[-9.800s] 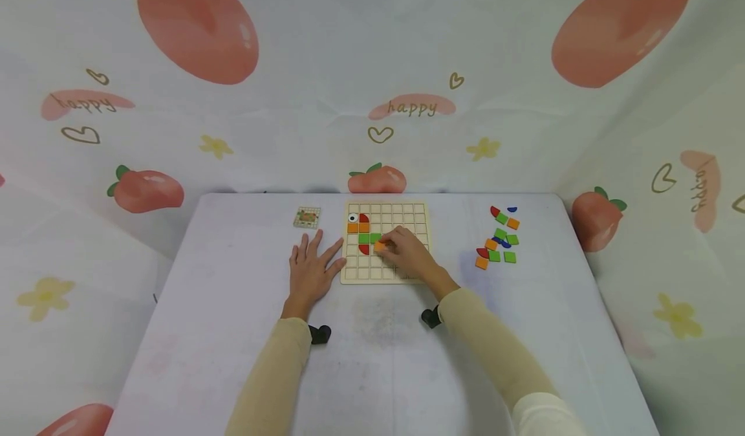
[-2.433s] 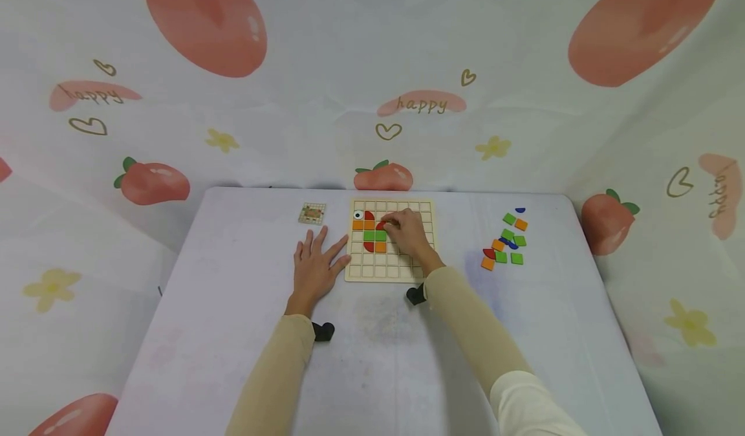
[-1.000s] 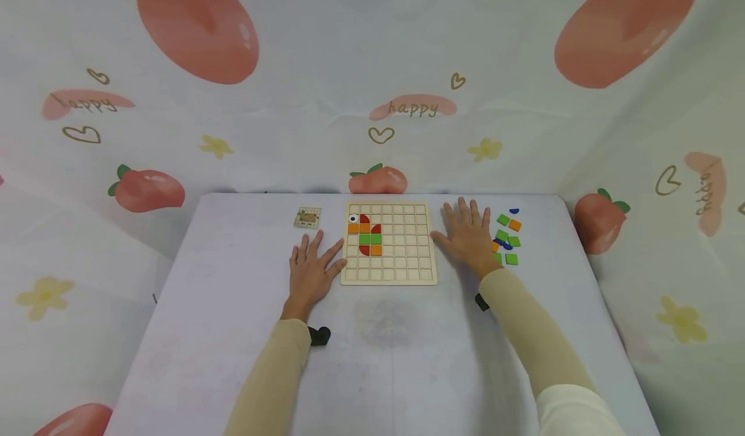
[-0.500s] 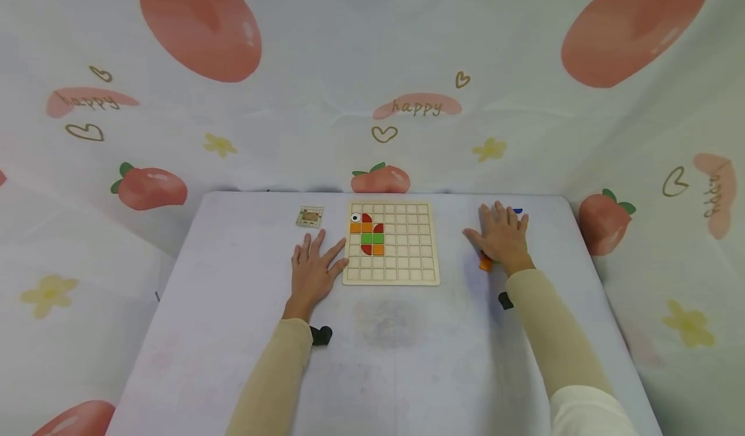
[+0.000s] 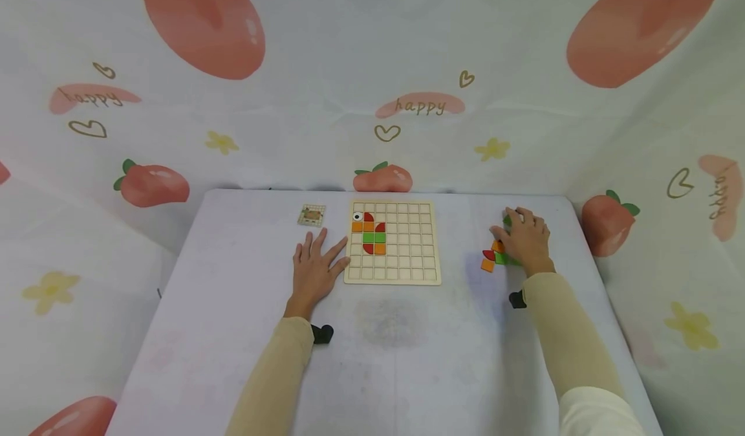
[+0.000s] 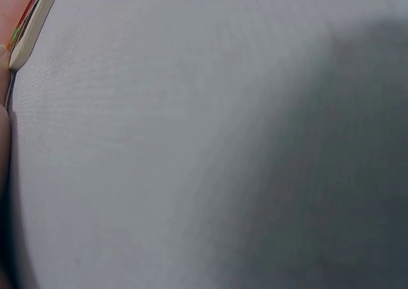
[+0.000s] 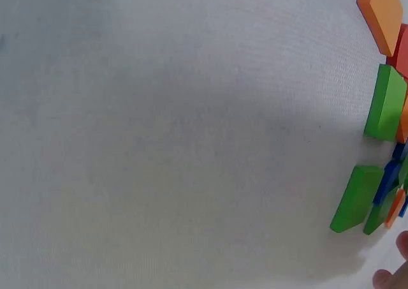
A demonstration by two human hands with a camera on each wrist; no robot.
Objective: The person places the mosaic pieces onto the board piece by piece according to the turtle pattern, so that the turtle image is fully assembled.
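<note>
In the head view my left hand [image 5: 313, 271] lies flat with spread fingers, thumb and index at the left edge of a wooden grid board [image 5: 407, 274]. On the board sit a round eye tile [image 5: 357, 217], red quarter-circle tiles [image 5: 380, 228], orange square tiles [image 5: 379, 249] and green square tiles [image 5: 380, 237]. My right hand [image 5: 526, 239] hovers over the loose tiles at the right, fingers slightly bent. A loose green square tile [image 5: 507, 220] shows between its thumb and index finger, which stand apart. The hand hides part of the pile.
Loose orange [image 7: 381, 14], green [image 7: 357, 198] and blue [image 7: 387, 182] tiles lie close together in the right wrist view. A small pattern card [image 5: 312, 215] lies beyond my left hand. The white-covered table [image 5: 384, 371] meets a printed cloth backdrop [image 5: 314, 99].
An orange square and a red quarter-circle are now set in the board. My right hand has let go of the red tile and moved right to the loose tiles. The left hand stays put.
</note>
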